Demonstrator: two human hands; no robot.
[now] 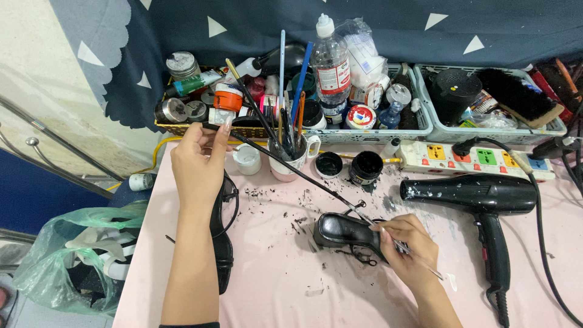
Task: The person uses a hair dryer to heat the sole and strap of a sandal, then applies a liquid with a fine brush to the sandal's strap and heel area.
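Note:
My left hand (197, 164) is raised near the back of the table and pinches the far end of a long thin black brush (285, 167). The brush slants down to a small black shoe (343, 231) lying on the pink table (273, 285). My right hand (408, 246) rests against the heel end of this shoe, its fingers closed on a thin light-handled brush (425, 264). A second black shoe (223, 249) lies under my left forearm. Black flecks are scattered on the table around the shoe.
A mug of brushes (291, 159), a white cup (247, 159) and two black paint pots (366, 167) stand mid-table. A black hair dryer (480, 194) and power strip (473, 158) lie right. Baskets (419, 130) of jars and a bottle (331, 67) line the back. A green bag (79, 255) hangs left.

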